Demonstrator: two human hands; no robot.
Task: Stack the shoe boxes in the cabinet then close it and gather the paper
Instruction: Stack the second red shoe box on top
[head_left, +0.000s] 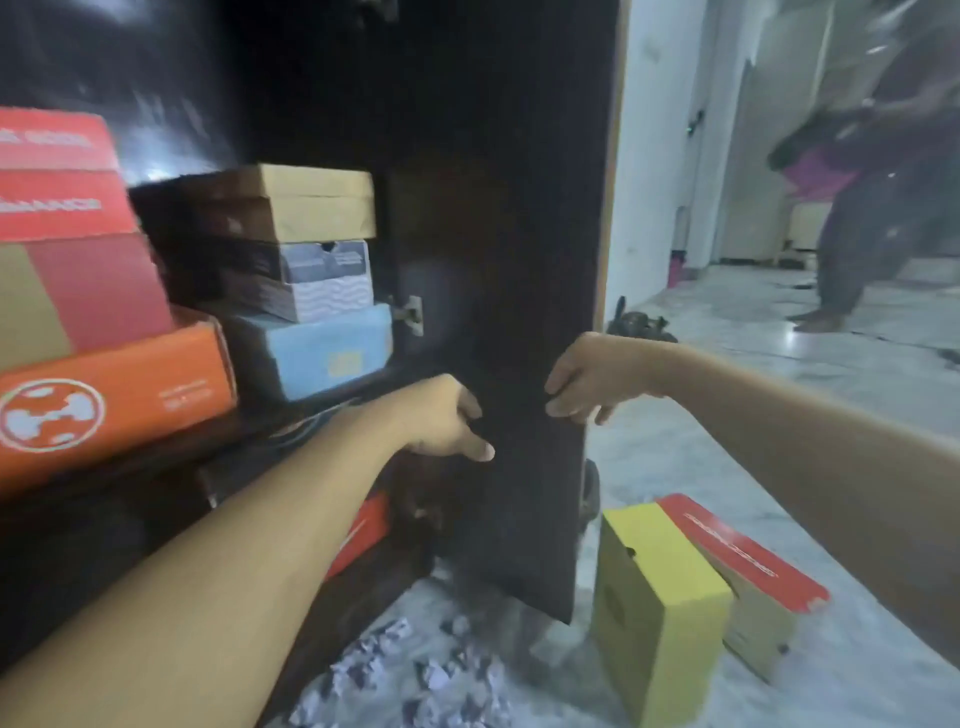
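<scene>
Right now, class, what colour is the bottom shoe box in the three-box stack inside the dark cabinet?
Light blue; the bottom shoe box shows best in the head view.

Single head view, looking forward and down, close to open cabinet door (524, 322); both forearms reach in from bottom edge, floor (779, 395) at right.

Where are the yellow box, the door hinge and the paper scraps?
yellow box (670, 587): head view, top face.
door hinge (410, 314): head view, metal plate.
paper scraps (415, 675): head view, middle of the pile.
</scene>
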